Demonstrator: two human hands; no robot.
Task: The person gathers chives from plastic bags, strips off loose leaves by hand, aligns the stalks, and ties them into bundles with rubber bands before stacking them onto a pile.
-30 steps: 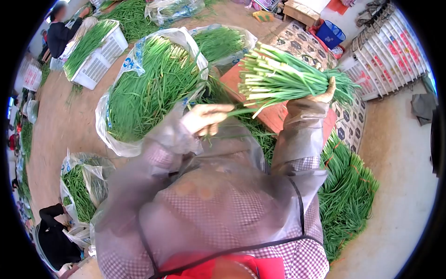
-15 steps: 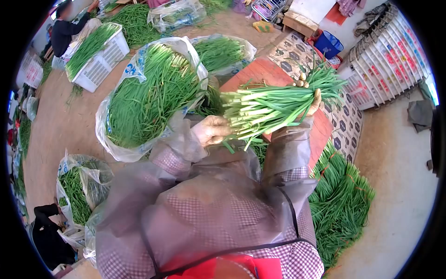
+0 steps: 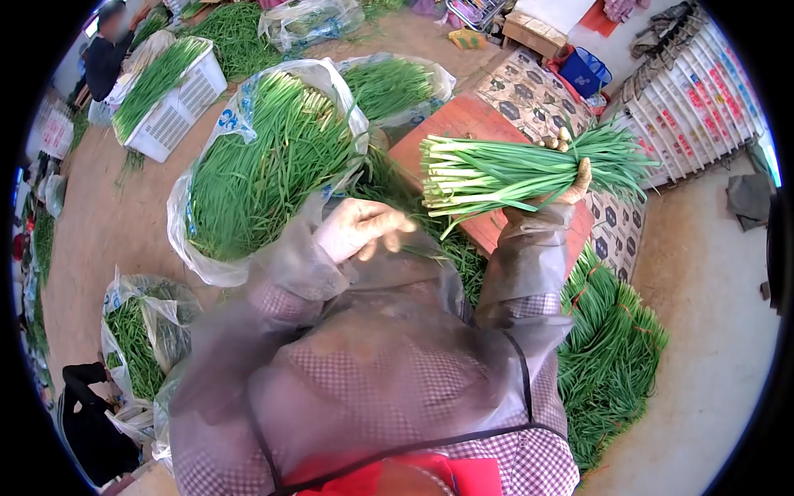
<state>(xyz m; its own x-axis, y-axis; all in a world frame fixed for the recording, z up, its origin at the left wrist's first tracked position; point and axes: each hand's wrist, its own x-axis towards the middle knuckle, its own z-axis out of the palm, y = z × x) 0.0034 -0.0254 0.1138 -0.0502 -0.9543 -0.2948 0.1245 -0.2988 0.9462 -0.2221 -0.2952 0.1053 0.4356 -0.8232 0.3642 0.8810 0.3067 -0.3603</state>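
Note:
My right hand (image 3: 576, 183) is wrapped around a thick bunch of chives (image 3: 504, 174), gripping it near its leafy end. The bunch lies roughly level over a reddish wooden board (image 3: 467, 120), its pale cut ends pointing left. My left hand (image 3: 361, 229) is apart from the bunch, to its lower left, with fingers loosely bent and spread and nothing in them. Close to that hand, a large clear plastic bag (image 3: 184, 217) holds a heap of loose chives (image 3: 273, 165). Several small round tan objects (image 3: 552, 142) show just behind the bunch.
Tied chive bundles (image 3: 612, 355) are piled at my right. Another bag of chives (image 3: 389, 91) stands behind the board. A white crate (image 3: 178, 112) is at the far left beside a seated person (image 3: 103, 62). Stacked white crates (image 3: 695, 99) and a blue basket (image 3: 585, 73) stand at the right.
My right hand has carried the bunch to the right, and slightly up at its leafy end. My left hand has come away from the cut ends and moved slightly left.

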